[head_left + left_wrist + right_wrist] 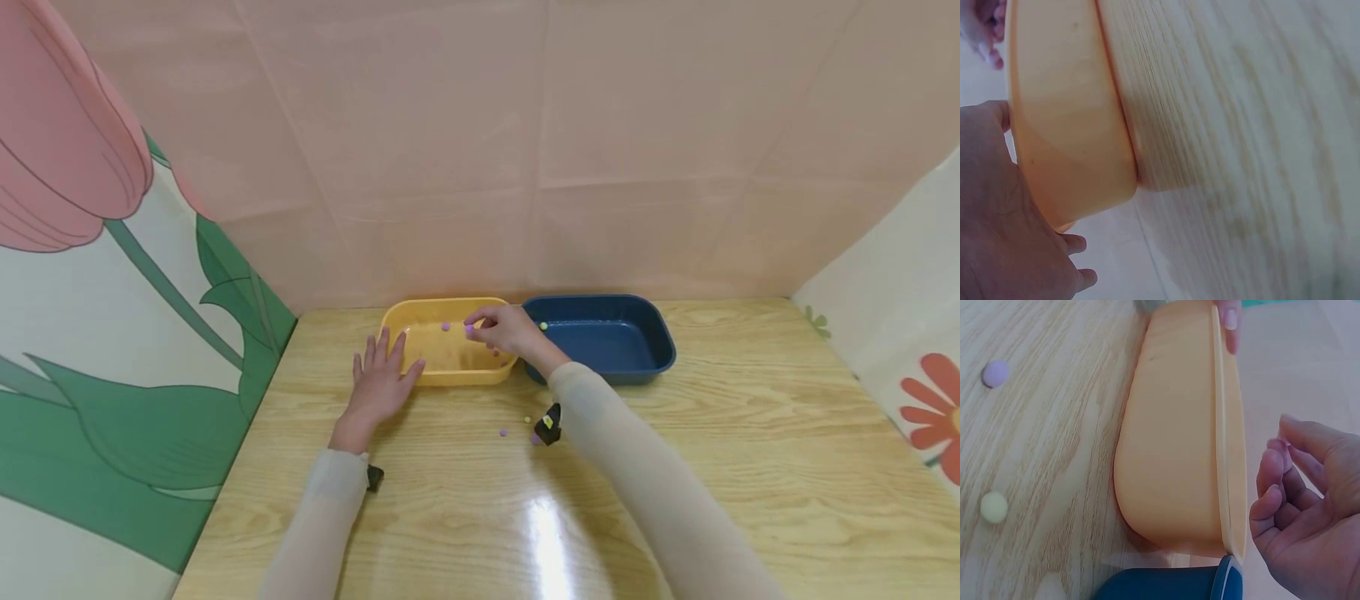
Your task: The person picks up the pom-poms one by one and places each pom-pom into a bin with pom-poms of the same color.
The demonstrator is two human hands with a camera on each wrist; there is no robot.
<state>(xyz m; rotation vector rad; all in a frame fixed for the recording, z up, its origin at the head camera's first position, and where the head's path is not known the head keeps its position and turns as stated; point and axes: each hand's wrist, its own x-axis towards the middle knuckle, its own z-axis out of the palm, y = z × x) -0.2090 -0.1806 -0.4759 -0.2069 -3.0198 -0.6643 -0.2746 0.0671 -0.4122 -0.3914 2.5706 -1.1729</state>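
- So, where's the purple ball?
- Pinched by the right hand, over the yellow tray.
- And the left hand?
- Spread out, resting on the tray's rim.

Cannot see the whole purple ball in the right fingers, nor identify tiny specks at four o'clock in the yellow tray. In right wrist view, cannot follow the blue tray past six o'clock.

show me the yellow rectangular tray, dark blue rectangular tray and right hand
Yellow rectangular tray (465,379): head view, front wall.
Dark blue rectangular tray (600,343): head view, inner floor.
Right hand (510,328): head view, back.
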